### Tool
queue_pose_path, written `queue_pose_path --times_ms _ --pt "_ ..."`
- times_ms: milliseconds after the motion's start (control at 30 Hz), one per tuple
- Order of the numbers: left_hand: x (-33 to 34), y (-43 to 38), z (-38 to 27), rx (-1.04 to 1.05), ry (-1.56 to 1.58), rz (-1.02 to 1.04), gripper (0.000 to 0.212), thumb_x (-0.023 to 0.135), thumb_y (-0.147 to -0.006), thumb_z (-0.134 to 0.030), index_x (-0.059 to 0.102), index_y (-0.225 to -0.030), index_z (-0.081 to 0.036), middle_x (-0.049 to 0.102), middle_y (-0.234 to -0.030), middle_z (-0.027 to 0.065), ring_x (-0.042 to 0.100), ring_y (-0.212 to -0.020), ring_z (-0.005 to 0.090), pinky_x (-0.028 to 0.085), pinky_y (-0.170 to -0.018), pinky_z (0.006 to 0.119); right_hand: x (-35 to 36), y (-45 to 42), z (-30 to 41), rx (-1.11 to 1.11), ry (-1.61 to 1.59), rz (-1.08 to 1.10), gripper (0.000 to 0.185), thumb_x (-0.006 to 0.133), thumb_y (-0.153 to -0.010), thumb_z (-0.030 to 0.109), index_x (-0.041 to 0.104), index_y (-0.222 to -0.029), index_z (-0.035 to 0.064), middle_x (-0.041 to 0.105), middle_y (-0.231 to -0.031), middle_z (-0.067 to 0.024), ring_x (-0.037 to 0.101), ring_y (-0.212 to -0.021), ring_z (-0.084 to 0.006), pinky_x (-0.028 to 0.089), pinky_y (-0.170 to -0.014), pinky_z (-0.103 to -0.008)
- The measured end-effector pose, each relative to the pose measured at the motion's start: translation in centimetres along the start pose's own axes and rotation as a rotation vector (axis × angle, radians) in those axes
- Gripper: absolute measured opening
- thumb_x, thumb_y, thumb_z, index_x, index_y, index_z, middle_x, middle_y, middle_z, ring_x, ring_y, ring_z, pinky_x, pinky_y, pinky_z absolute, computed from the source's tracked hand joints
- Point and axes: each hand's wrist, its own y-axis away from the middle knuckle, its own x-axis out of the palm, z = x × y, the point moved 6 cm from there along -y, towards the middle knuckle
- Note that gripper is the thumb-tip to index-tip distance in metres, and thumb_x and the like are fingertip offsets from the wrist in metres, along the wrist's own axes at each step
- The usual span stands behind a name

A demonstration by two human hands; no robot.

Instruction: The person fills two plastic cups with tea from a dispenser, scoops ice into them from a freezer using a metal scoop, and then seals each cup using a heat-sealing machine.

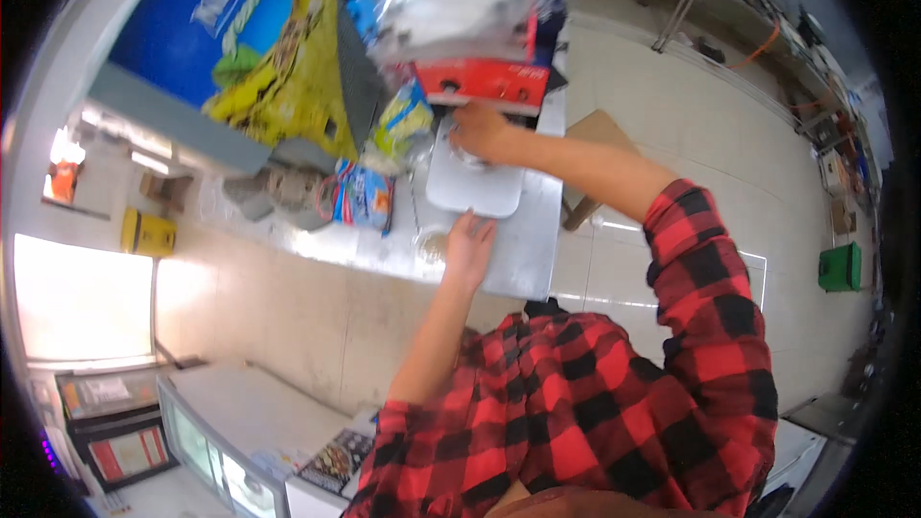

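A white flat slab with rounded corners [475, 191], possibly a kitchen scale, lies on the metal table [529, 252]. My right hand [483, 133] is over its far part, fingers bent downward at a small round shiny object [469, 157]. That object is mostly covered, so I cannot tell whether the hand grips it. At the slab's near edge rests my left hand [469, 248], fingertips at the rim and fingers apart. A round clear or pale item [432, 247] lies just left of that hand.
Beyond the slab stands a red and white box [482, 83] under clear plastic packaging [460, 7]. Left of it are a yellow-green packet [403, 119] and a blue and red packet [363, 194]. A brown stool [601, 133] stands right of the table.
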Motion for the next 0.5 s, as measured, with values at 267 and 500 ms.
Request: queue_pose_path --times_ms 267,500 --pt "3.6 -2.2 -2.2 -0.002 -0.032 0.113 0.039 0.043 -0.103 -0.023 0.042 -0.131 0.003 0.044 -0.133 0.0172 0.047 -0.125 0.0367 0.042 -0.106 0.043 -16.3 10.5 -2.4 -0.257 -0.362 -0.252 0.055 0.073 -0.079 0.026 0.058 -0.13 0.0123 0.059 -0.122 -0.0079 0.054 -0.117 -0.026 0.049 -0.087 -0.0389" --pt "6.4 -9.1 -3.6 -0.005 -0.031 0.19 0.036 0.046 -0.1 -0.027 0.047 -0.125 -0.001 0.049 -0.129 0.0167 0.05 -0.12 0.0367 0.043 -0.102 0.044 -27.8 15.9 -15.9 0.078 -1.061 -0.511 0.045 0.069 -0.088 0.035 0.062 -0.122 0.0057 0.066 -0.112 -0.0144 0.062 -0.1 -0.0248 0.048 -0.089 -0.0352"
